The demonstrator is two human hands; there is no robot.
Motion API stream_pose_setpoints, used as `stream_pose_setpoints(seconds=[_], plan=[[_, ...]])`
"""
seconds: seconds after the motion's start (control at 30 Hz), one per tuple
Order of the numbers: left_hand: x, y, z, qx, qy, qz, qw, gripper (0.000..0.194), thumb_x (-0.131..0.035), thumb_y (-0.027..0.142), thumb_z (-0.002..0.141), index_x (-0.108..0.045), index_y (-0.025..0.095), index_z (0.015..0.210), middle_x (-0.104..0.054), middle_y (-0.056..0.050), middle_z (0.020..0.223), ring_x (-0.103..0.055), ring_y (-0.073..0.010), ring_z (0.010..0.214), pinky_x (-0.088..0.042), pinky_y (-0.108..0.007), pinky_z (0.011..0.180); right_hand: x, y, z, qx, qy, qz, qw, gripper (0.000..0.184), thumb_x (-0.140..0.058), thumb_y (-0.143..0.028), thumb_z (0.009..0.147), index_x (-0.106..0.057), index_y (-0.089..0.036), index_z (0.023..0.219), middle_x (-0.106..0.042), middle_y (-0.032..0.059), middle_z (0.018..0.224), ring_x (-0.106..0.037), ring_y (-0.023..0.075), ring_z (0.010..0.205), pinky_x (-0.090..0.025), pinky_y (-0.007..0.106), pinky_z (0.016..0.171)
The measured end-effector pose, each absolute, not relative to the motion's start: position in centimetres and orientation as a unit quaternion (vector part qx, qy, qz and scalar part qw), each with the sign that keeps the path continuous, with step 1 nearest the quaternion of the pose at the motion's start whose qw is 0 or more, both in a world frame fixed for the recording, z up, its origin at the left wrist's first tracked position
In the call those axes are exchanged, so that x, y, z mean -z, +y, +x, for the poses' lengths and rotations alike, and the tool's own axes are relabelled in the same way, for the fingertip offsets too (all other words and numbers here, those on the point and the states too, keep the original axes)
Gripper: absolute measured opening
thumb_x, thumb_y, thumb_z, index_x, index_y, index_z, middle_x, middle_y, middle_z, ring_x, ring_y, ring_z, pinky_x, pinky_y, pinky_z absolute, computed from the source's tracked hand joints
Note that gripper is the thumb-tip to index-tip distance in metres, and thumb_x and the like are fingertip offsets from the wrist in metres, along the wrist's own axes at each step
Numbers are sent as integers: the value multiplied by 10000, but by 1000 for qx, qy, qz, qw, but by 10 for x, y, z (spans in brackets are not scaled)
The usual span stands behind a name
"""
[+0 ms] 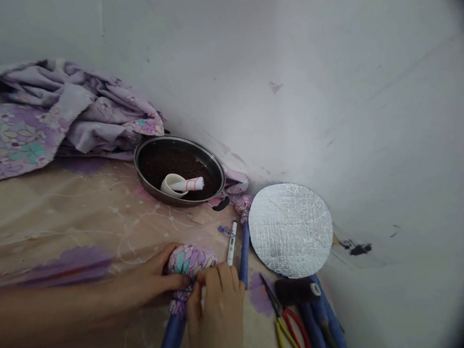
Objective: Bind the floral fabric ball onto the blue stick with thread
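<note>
On the near side of the pan, the left hand cups and holds the flowery cloth ball, thumb on its bunched neck. The right hand is just as near, fingers bent close together there; I can't tell what they pinch. The ball's blue stick points away from the pan.

I count two hands, two cloth-topped sticks, one pan, one cup, one white roll, one silver disc, one pen, one spool, one pair of scissors, one cloth pile — plus overlapping blue sticks, number unclear.
</note>
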State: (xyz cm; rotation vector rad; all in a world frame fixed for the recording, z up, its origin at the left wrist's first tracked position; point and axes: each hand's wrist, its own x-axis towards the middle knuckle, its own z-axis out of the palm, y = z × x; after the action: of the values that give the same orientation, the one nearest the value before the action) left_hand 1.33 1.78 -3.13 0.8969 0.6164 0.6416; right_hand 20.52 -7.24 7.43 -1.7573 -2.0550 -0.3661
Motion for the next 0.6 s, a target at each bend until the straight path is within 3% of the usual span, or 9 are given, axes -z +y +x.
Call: stream_pose_setpoints(seconds=[0.03,0.17,0.33,0.6], plan=[[25,18,13,-297,308,400,811,718,-1123,528,835,-894,490,1514,-1009,49,1470,-879,-409,1487,-738,-451,1216,-74,-72,205,131,-737,-631,205,357,-711,51,1017,-719,-305,1030,-797,20,1017,-789,301,914,-549,390,814],[-8,20,11,-268,327,406,811,813,-1182,681,773,-884,410,1479,-984,4,1497,-760,-457,1652,-625,-515,1387,-70,-72,205,131,-734,-635,203,356,-706,46,1088,-724,-305,1028,-800,32,1012,-789,308,933,-530,398,833],[-26,24,7,-265,319,428,803,854,-1188,788,743,-886,370,1424,-953,-64,1480,-741,-499,1631,-595,-596,1408,-66,-70,203,119,-729,-641,210,359,-688,48,1134,-752,-297,1057,-819,48,1044,-798,308,948,-547,401,851],[-13,21,12,-299,333,443,777,779,-1161,755,786,-908,368,1413,-967,-22,1378,-797,-458,1470,-645,-544,1294,-73,-70,214,66,-734,-631,242,415,-572,24,1223,-815,-295,1115,-819,45,1085,-835,258,1018,-655,343,901]])
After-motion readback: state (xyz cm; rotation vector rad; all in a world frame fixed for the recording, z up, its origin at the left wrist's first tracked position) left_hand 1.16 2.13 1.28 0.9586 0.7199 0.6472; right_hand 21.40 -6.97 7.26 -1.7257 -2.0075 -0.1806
